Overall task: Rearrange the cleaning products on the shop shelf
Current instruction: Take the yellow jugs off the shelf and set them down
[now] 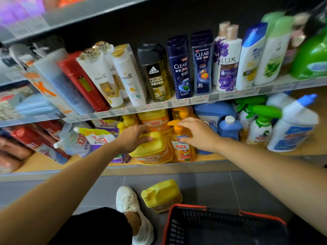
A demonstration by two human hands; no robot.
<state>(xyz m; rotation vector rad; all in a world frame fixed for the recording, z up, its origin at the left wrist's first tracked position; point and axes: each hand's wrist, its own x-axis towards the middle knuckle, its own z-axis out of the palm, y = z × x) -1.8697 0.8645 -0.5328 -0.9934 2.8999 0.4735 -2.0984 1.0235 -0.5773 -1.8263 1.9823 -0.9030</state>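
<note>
The packs at the far left (pixel 16 106) are just blur for us, and our finger ends vanish behind the bottles. Our left hand (pixel 134 138) curls over the yellow top of the squat orange plastic detergent jug (pixel 154 152), thumb in front. Our right hand (pixel 199 134) wraps the neck of the tall orange pump bottle (pixel 182 151) right beside it. Both stand at the front of the lower wooden shelf (pixel 40 163).
</note>
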